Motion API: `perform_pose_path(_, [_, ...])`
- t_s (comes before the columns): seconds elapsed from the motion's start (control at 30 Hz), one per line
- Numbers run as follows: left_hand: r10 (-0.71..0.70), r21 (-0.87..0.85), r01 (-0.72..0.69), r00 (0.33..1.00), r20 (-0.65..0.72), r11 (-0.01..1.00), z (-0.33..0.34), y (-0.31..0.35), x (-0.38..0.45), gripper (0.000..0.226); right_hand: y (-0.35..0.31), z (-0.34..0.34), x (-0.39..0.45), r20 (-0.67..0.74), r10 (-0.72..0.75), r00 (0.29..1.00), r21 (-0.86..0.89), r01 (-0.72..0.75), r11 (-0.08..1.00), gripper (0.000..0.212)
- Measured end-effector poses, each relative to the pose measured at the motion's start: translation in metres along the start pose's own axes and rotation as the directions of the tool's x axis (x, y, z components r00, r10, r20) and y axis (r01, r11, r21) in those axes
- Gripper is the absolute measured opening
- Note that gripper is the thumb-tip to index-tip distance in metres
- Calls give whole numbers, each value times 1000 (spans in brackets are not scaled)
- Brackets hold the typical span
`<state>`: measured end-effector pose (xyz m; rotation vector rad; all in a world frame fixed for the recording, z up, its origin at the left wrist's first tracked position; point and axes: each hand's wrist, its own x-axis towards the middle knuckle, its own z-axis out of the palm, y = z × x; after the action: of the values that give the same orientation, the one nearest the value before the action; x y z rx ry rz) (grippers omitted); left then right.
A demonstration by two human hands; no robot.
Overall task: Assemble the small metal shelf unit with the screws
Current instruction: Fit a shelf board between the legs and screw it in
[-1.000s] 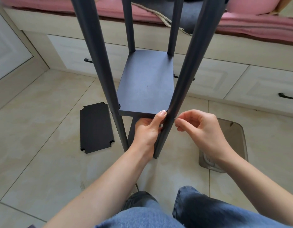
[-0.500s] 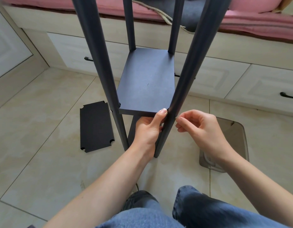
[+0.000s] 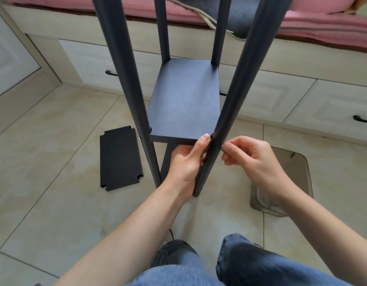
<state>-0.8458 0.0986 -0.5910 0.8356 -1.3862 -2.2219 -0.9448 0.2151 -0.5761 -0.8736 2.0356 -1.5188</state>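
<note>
At six o'clock, my blue-jeaned knees (image 3: 250, 263) are framing the view. My left hand (image 3: 185, 159) is cupping under the near edge of the dark grey rectangular shelf board (image 3: 184, 104), thumb lying up along the board's corner beside the near-right dark grey round metal leg (image 3: 225, 112). At three o'clock of that leg, my right hand (image 3: 252, 159) is pinching its fingertips (image 3: 224, 145) together against the tube, apparently turning a screw; the screw itself is too small to make out. I judge this corner is being fastened; next comes steady turning while the board stays level. At nine o'clock, a spare black notched panel (image 3: 119, 158) is lying flat on the tiled floor (image 3: 54, 162). At four o'clock, my wrist is partly hiding a translucent grey tray (image 3: 300, 172). The legs' tops are cut off at twelve o'clock.
</note>
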Motion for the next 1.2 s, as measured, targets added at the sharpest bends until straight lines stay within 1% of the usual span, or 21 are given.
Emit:
perform_pose_path(0.17, [10,5,-10,999,47,1000,-1,2,0,25,-1,1,-2,-73,-62,995,-82,56,995,6])
perform_pose_path(0.33, [14,16,-15,998,55,1000,-2,1,0,24,-4,2,-3,-119,-74,990,-69,66,995,7])
perform_pose_path(0.47, [12,25,-13,998,69,1000,-3,1,1,28,-5,5,-7,-153,-131,979,-87,119,989,7])
perform_pose_path(0.57, [6,18,-8,998,69,1000,-3,1,2,24,-4,7,-11,-154,-181,971,-156,157,975,6])
perform_pose_path(0.7, [12,18,-14,997,81,1000,-3,2,3,25,-5,8,-13,-149,-225,963,-237,187,953,10])
perform_pose_path(0.93, [23,19,-25,997,74,1000,-5,1,2,25,-6,6,-14,-133,-260,956,-314,208,926,4])
perform_pose_path(1.0, [25,19,-26,997,70,999,-5,1,1,24,-6,7,-13,-139,-217,966,-300,167,939,9])
perform_pose_path(1.07, [24,17,-25,998,62,1000,-6,1,0,24,-6,7,-12,-137,-174,975,-261,134,956,22])
perform_pose_path(1.13, [21,19,-22,998,56,1000,-6,2,1,25,-8,6,-11,-111,-184,977,-264,150,953,33])
perform_pose_path(1.2, [18,24,-19,999,51,1000,-6,3,0,26,-9,5,-10,-63,-198,978,-278,174,945,36])
